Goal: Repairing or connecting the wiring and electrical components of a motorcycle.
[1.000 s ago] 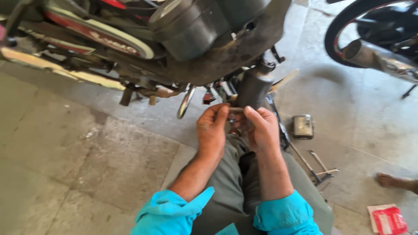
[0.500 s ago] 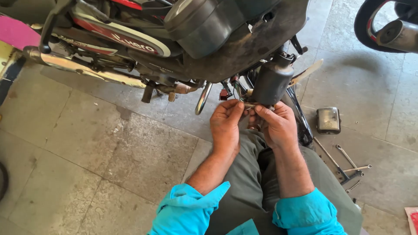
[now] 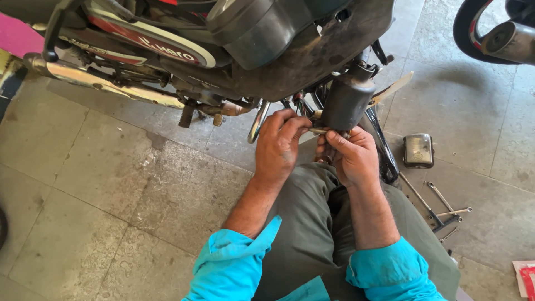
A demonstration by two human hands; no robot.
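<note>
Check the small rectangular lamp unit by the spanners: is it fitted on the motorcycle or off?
Off. The lamp unit lies loose on the floor tiles, apart from the motorcycle, beside the spanners.

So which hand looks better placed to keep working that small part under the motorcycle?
Probably the right hand: it lies directly below the dark cylinder, fingertips on the small part. The left hand pinches its other end.

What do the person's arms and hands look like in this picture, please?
Both hands, the left hand and the right hand, are bare, with no gloves. The forearms are bare and hairy. Bright turquoise sleeves are rolled or pushed up near the elbows. No watch, ring or other marking is visible.
</note>
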